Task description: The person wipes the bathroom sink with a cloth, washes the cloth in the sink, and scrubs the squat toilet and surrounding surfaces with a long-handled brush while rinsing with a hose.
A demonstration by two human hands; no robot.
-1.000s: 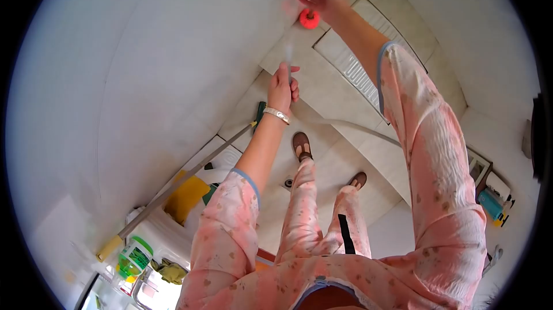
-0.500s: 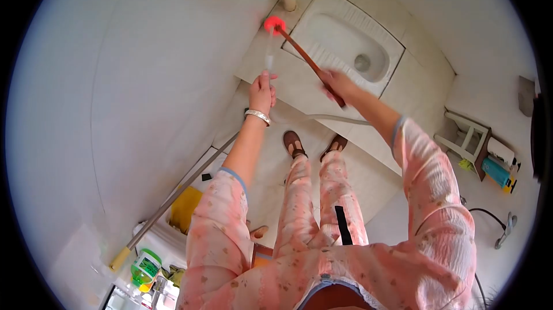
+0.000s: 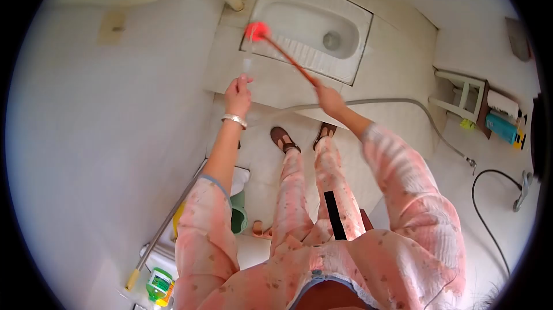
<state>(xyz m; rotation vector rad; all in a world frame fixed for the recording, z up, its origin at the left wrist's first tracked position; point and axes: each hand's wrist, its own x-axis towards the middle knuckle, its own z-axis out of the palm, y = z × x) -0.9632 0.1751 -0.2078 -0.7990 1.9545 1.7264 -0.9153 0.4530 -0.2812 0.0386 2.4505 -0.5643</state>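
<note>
Brush handle (image 3: 291, 61): gripped by right hand (image 3: 332, 103), centre | Red brush head (image 3: 257, 31): seen upper centre-left, by squat pan (image 3: 340, 71) corner | Hose (image 3: 380, 100): gripped by left hand (image 3: 237, 98), left of centre | Handling: pale stream (image 3: 247, 63) best kept trained on head, handle best turned slowly

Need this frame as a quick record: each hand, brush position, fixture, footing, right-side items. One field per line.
left hand: left hand closed around the blurred end of a grey hose
right hand: right hand closed on the handle of a brush
brush position: red head at the squat toilet's left edge; contact unclear
fixture: squat toilet
footing: brown shoes on tile
right-side items: blue bottle
</note>
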